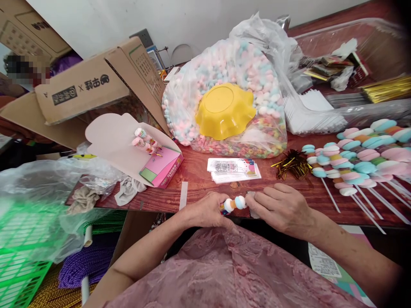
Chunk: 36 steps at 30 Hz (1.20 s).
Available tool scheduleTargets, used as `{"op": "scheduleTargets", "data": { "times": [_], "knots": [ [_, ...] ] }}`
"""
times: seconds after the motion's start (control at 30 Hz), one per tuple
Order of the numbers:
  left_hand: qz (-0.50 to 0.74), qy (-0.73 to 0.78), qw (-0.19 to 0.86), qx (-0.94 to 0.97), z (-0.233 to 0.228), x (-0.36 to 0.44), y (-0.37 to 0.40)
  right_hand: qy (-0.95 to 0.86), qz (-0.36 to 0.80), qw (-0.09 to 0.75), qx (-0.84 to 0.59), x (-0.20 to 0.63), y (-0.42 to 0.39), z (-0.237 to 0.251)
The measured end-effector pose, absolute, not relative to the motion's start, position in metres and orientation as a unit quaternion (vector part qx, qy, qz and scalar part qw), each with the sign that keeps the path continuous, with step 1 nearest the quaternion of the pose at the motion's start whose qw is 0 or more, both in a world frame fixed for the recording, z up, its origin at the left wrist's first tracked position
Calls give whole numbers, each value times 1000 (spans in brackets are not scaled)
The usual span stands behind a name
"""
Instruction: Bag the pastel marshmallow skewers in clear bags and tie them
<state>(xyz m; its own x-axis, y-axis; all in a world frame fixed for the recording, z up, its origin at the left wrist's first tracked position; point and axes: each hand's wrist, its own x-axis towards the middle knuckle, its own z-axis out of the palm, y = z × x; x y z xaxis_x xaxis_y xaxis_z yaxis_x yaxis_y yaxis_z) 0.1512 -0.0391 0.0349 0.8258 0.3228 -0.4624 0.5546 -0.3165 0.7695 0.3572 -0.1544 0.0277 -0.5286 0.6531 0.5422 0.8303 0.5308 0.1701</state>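
Fingers [220, 197] of our left hand [208, 210] curl round a marshmallow stack [238, 202] at the front edge of the table [163, 197]; our right hand [278, 208] bunches by its tip, its grip unclear to us. Beyond, we see printed labels [233, 169], then a yellow bowl [223, 109] atop a candy bag [183, 98].

A reddish-brown wood-grain table [163, 198] carries a clear plastic bag of pastel sweets [221, 57], an open pink cardboard box [168, 175], stacked white printed slips [234, 170], a bunch of gold foil strips [293, 166], pastel marshmallow skewers [359, 160] and a large clear plastic tray [369, 111].
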Motion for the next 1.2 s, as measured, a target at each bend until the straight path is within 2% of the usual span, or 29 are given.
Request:
{"op": "scheduleTargets", "data": {
  "times": [0.1, 0.2, 0.3, 0.37, 0.6, 0.83, 0.93, 1.2],
  "knots": [
    [-94, 315, 442, 834, 30, 152, -41, -832, -175, 221, -478, 342, -162, 32],
    [-67, 317, 335, 885, 23, 151, -45, -814, -57, 235, -528, 334, -168, 34],
    [-22, 289, 210, 934, 16, 151, -48, -788, 78, 208, -575, 336, -170, 34],
    [15, 281, 154, 947, 13, 150, -47, -763, 113, 194, -606, 338, -171, 32],
    [84, 270, 96, 954, 11, 150, -45, -718, 31, 214, -662, 324, -173, 18],
    [14, 258, 161, 952, 12, 149, -53, -759, -80, 237, -601, 318, -162, 26],
    [10, 245, 196, 949, 21, 146, -49, -751, -93, 248, -605, 325, -156, 21],
    [-27, 286, 84, 954, 27, 120, -20, -751, -51, 293, -589, 337, -149, -11]
  ]
}}
